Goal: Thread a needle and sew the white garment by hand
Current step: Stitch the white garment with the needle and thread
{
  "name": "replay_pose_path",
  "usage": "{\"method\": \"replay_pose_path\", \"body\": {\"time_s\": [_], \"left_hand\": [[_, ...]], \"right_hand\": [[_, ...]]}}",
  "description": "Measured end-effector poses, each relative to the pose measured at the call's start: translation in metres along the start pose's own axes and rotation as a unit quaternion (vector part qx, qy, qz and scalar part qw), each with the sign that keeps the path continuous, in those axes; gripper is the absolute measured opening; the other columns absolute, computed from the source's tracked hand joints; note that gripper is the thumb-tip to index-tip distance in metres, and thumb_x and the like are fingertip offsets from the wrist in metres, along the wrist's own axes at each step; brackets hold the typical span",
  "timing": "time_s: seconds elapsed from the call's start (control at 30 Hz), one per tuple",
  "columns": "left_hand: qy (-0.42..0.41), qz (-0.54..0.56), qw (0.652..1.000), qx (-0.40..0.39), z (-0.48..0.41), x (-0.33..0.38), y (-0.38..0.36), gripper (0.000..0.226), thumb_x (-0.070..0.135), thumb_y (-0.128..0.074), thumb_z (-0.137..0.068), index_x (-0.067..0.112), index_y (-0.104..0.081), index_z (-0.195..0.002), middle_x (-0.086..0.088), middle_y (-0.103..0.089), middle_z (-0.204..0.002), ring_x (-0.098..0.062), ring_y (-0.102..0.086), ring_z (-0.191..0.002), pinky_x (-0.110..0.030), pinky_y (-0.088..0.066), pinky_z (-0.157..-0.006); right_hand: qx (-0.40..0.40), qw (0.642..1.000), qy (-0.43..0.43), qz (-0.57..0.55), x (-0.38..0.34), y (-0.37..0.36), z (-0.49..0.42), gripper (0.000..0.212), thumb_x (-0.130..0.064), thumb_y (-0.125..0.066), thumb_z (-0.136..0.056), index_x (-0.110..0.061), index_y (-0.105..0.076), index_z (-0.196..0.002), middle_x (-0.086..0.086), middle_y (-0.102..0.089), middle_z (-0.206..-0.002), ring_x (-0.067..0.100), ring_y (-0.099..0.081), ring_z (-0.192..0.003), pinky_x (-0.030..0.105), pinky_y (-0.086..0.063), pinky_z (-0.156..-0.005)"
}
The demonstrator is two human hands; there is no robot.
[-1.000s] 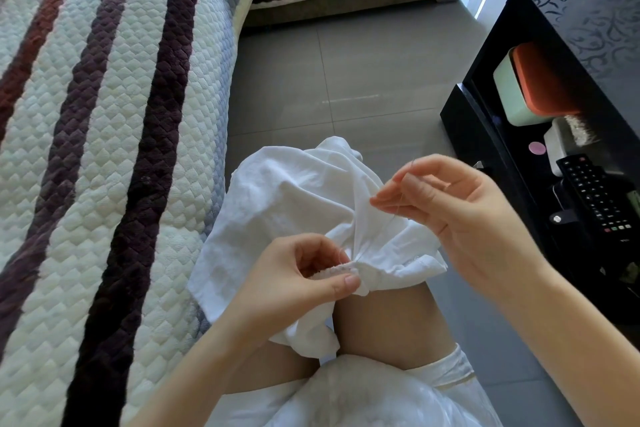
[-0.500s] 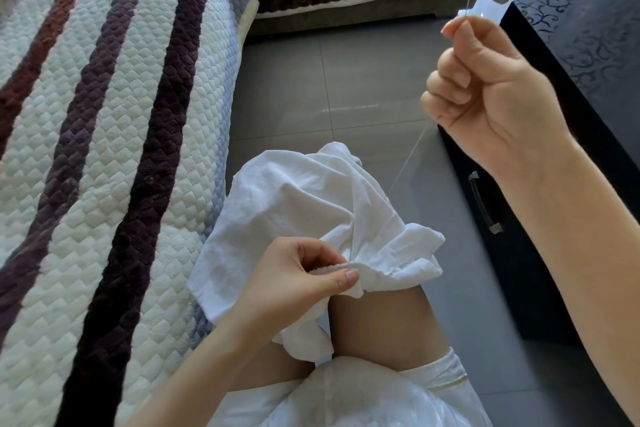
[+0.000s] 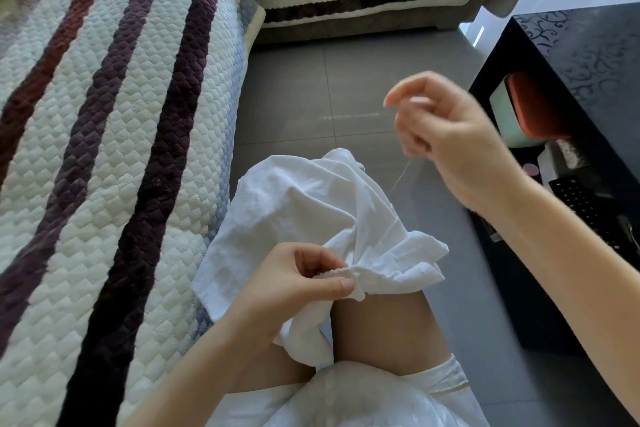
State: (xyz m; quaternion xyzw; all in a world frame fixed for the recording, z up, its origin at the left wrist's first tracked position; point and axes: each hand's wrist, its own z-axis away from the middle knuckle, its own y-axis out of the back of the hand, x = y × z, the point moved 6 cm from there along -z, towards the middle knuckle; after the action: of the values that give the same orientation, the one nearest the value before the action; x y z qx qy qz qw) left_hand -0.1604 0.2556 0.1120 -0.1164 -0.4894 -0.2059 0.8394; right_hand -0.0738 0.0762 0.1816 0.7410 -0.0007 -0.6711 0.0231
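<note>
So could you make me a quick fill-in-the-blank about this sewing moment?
1. The left hand pinches the edge of the ____ garment.
2. The right hand, raised above the garment, holds a thin ____ that runs down toward it.
3. The black cabinet stands on the person's ____ side.
Missing words: white; thread; right.
</note>
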Motion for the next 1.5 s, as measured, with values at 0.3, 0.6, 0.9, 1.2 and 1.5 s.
{"method": "replay_pose_path", "body": {"time_s": [0.3, 0.6, 0.9, 1.2, 1.5], "left_hand": [[-0.086, -0.132, 0.968, 0.194, 0.004, 0.024, 0.030, 0.017, 0.025, -0.070, -0.083, 0.021, -0.072, -0.067, 0.005, -0.062, -0.063, -0.004, -0.052, -0.060, -0.018, -0.043, -0.062], [0.154, 0.022, 0.981, -0.120, -0.002, 0.042, -0.034, 0.024, 0.028, -0.060, -0.084, 0.007, -0.067, -0.073, -0.004, -0.066, -0.061, -0.007, -0.052, -0.045, -0.012, -0.036, -0.041], [-0.007, -0.124, 0.991, 0.038, 0.013, 0.029, 0.001, 0.008, 0.002, -0.064, -0.085, 0.006, -0.070, -0.083, -0.005, -0.072, -0.068, -0.010, -0.064, -0.058, -0.017, -0.046, -0.051], [-0.175, -0.220, 0.949, 0.141, 0.024, 0.025, 0.008, 0.008, 0.005, -0.070, -0.082, 0.010, -0.072, -0.076, 0.003, -0.070, -0.066, -0.011, -0.065, -0.059, -0.025, -0.055, -0.060], [-0.181, -0.244, 0.943, 0.137, 0.014, 0.030, 0.009, 0.011, 0.019, -0.070, -0.083, 0.020, -0.070, -0.072, 0.009, -0.066, -0.063, -0.005, -0.059, -0.059, -0.013, -0.044, -0.057]], "right_hand": [[-0.017, 0.982, -0.040, -0.186, -0.003, -0.003, 0.054, 0.011, -0.010, -0.052, -0.091, -0.014, -0.058, -0.083, 0.003, -0.045, -0.059, 0.016, -0.042, -0.056, 0.022, -0.041, -0.057], [-0.173, 0.775, -0.166, -0.584, -0.040, -0.060, 0.081, 0.009, -0.001, -0.042, -0.095, -0.006, -0.048, -0.099, 0.007, -0.050, -0.068, 0.015, -0.047, -0.059, 0.024, -0.038, -0.059], [-0.031, 0.939, -0.218, -0.265, 0.004, -0.019, 0.128, 0.008, -0.009, -0.059, -0.087, -0.002, -0.060, -0.085, 0.012, -0.059, -0.062, 0.018, -0.056, -0.053, 0.024, -0.049, -0.052], [0.056, 0.942, 0.026, 0.331, 0.040, -0.016, 0.120, 0.011, -0.022, -0.062, -0.087, -0.027, -0.069, -0.080, -0.017, -0.067, -0.071, 0.006, -0.060, -0.068, 0.021, -0.043, -0.058], [0.046, 0.866, 0.166, 0.470, 0.041, -0.031, 0.104, 0.026, -0.034, -0.051, -0.084, -0.026, -0.073, -0.073, -0.006, -0.063, -0.077, 0.017, -0.051, -0.065, 0.026, -0.040, -0.050]]}}
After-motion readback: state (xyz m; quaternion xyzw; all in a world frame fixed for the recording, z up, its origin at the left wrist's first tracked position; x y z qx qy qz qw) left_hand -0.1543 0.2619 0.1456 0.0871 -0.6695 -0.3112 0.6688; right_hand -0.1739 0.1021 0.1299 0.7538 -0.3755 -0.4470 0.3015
